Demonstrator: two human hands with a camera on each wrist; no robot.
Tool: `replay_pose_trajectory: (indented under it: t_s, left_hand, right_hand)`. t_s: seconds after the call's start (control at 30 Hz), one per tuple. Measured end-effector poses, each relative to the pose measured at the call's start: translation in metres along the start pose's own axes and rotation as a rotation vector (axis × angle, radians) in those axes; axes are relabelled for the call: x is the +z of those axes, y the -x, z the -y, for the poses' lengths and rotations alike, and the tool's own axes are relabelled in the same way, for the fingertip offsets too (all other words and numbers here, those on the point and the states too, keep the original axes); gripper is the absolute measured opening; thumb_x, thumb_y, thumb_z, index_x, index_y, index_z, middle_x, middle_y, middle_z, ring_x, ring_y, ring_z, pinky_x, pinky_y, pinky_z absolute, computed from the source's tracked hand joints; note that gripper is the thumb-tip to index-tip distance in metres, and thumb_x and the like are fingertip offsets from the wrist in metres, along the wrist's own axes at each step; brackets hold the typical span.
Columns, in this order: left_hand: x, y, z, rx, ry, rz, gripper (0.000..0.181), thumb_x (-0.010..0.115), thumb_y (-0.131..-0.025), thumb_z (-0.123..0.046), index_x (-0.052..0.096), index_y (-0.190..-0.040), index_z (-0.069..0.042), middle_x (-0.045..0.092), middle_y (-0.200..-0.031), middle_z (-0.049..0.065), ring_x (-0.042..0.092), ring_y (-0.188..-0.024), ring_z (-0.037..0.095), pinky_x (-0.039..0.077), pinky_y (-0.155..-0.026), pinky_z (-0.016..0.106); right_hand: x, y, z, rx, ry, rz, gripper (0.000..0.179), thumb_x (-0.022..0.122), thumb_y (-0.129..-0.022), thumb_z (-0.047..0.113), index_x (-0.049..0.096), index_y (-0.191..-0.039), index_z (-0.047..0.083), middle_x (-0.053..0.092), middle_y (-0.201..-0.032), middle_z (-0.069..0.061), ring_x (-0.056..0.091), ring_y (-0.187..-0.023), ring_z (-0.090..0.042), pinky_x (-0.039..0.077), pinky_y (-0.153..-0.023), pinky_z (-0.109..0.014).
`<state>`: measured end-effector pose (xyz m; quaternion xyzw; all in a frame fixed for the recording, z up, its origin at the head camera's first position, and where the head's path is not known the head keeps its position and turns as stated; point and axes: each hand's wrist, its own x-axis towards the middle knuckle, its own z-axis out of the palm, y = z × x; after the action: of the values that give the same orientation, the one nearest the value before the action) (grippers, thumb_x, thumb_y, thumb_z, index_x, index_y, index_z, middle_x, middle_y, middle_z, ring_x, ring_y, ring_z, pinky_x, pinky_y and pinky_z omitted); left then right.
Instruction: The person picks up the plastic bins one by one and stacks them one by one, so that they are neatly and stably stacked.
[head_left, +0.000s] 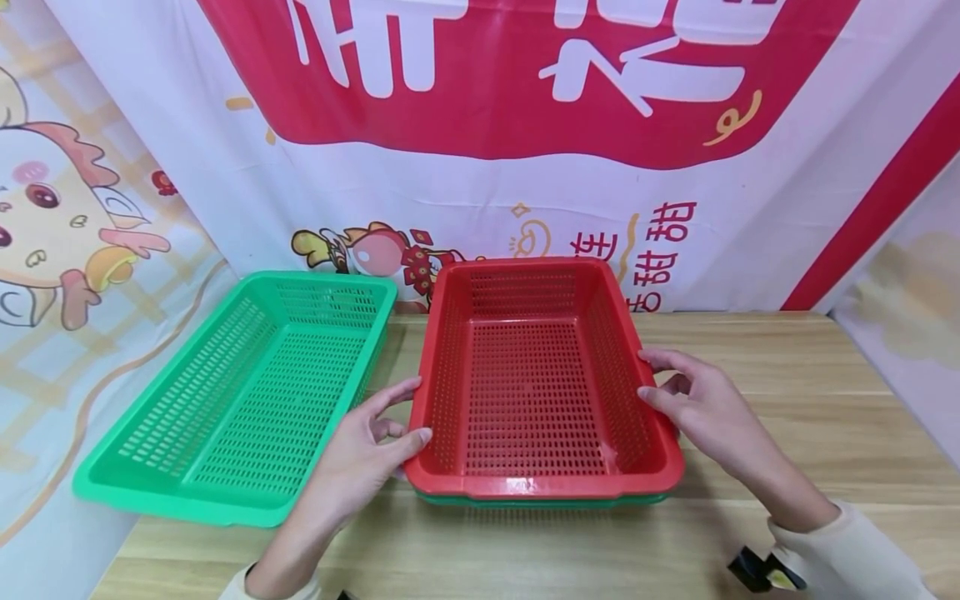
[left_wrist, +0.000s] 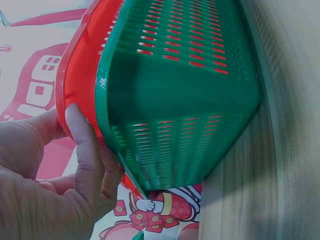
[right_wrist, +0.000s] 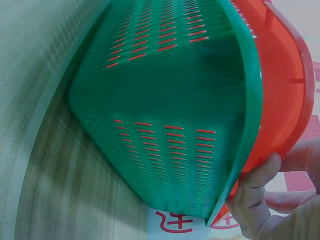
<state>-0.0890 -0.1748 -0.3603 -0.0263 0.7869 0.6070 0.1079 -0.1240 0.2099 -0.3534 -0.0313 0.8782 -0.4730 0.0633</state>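
A red plastic basket (head_left: 528, 383) with slotted walls sits nested inside a darker green basket (left_wrist: 185, 90), whose rim (head_left: 540, 503) peeks out below the red one in the head view. My left hand (head_left: 367, 450) grips the red rim on its left side, thumb over the top and fingers beneath. On the opposite side my right hand (head_left: 697, 408) holds the red rim, its thumb and fingertips on the edge. Both wrist views show fingers (left_wrist: 82, 140) curled at the red rim, close to the green rim below it. The red rim stands slightly above the green one.
A lighter green basket (head_left: 277, 400) stands at the left, tilted in view and close to my left forearm. The wooden table (head_left: 780, 375) extends to the right. A printed cloth (head_left: 480, 192) hangs behind the table's back edge.
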Motion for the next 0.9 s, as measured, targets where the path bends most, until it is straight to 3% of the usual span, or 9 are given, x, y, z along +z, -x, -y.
replay_pose_trajectory:
  t_s: [0.17, 0.27, 0.37, 0.43, 0.73, 0.9]
  left_hand:
    - [0.0000, 0.0000, 0.0004, -0.020, -0.027, -0.004, 0.070, 0.077, -0.095, -0.014, 0.047, -0.157, -0.020, 0.075, -0.092, 0.016, 0.075, -0.072, 0.023, 0.058, -0.055, 0.030]
    - [0.0007, 0.0000, 0.0016, -0.021, -0.026, -0.003, 0.071, 0.077, -0.094, -0.014, 0.046, -0.157, -0.020, 0.072, -0.113, 0.014, 0.075, -0.072, 0.023, 0.056, -0.054, 0.029]
    - [0.0012, 0.0000, 0.0033, -0.010, -0.008, 0.000, 0.072, 0.077, -0.094, -0.012, 0.046, -0.158, -0.019, 0.057, -0.136, 0.012, 0.074, -0.072, 0.023, 0.059, -0.056, 0.031]
    - [0.0014, -0.0001, 0.0042, -0.004, 0.007, 0.001, 0.071, 0.077, -0.093, -0.011, 0.047, -0.158, -0.018, 0.048, -0.142, 0.010, 0.074, -0.073, 0.023, 0.061, -0.058, 0.034]
    - [0.0017, -0.0011, 0.0068, -0.019, -0.036, -0.021, 0.070, 0.078, -0.093, -0.011, 0.049, -0.156, -0.020, 0.047, -0.132, 0.006, 0.060, -0.052, 0.015, 0.055, -0.049, 0.029]
    - [0.0022, -0.0020, 0.0089, -0.020, -0.024, -0.026, 0.069, 0.077, -0.093, -0.009, 0.050, -0.156, -0.020, 0.048, -0.130, 0.008, 0.060, -0.053, 0.013, 0.057, -0.050, 0.030]
  right_hand:
    - [0.0011, -0.0003, -0.0021, 0.007, 0.013, -0.006, 0.062, 0.071, -0.099, 0.017, 0.047, -0.155, 0.004, 0.058, -0.136, -0.022, 0.069, -0.087, -0.023, 0.064, -0.067, -0.028]
    - [0.0020, -0.0001, -0.0034, 0.010, 0.013, -0.011, 0.062, 0.071, -0.099, 0.017, 0.047, -0.154, 0.003, 0.058, -0.135, -0.022, 0.069, -0.086, -0.023, 0.064, -0.067, -0.029]
    - [0.0026, 0.0000, -0.0042, 0.009, 0.013, -0.018, 0.061, 0.071, -0.099, 0.016, 0.048, -0.154, 0.003, 0.058, -0.133, -0.022, 0.069, -0.084, -0.023, 0.064, -0.066, -0.029]
    - [0.0029, 0.0002, -0.0045, 0.006, 0.013, -0.022, 0.060, 0.071, -0.099, 0.016, 0.048, -0.153, 0.003, 0.059, -0.131, -0.022, 0.068, -0.084, -0.023, 0.063, -0.065, -0.029]
    - [0.0034, 0.0001, -0.0039, 0.000, 0.046, -0.024, 0.061, 0.071, -0.098, 0.017, 0.049, -0.153, 0.004, 0.056, -0.137, -0.021, 0.067, -0.093, -0.026, 0.063, -0.065, -0.029]
    - [0.0028, -0.0004, -0.0050, 0.004, 0.058, -0.014, 0.055, 0.068, -0.099, 0.015, 0.052, -0.150, 0.003, 0.052, -0.142, -0.021, 0.063, -0.096, -0.028, 0.063, -0.061, -0.031]
